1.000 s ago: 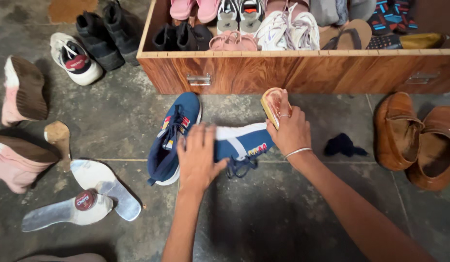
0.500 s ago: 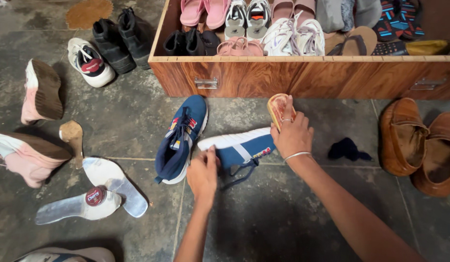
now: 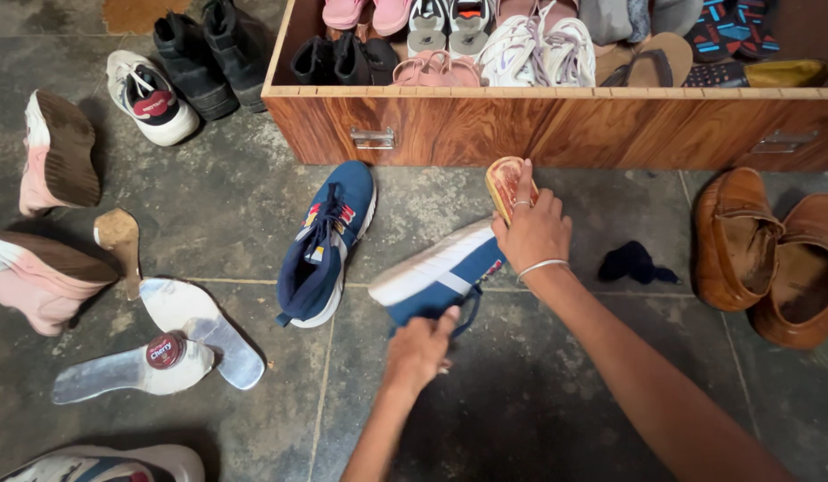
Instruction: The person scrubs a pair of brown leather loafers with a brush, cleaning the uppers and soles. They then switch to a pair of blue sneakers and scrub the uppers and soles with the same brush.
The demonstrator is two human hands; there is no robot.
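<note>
Grey stone-tile floor (image 3: 209, 214) carries scattered shoes before a wooden drawer (image 3: 557, 129). Left hand (image 3: 418, 350) grips the blue sneaker (image 3: 441, 272); right hand (image 3: 532, 234) grips a brush (image 3: 501, 186).

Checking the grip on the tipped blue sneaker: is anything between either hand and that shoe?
Nothing visible. The left hand is at the blue sneaker's heel end, and the right hand, holding a brush, presses against its toe end.
</note>
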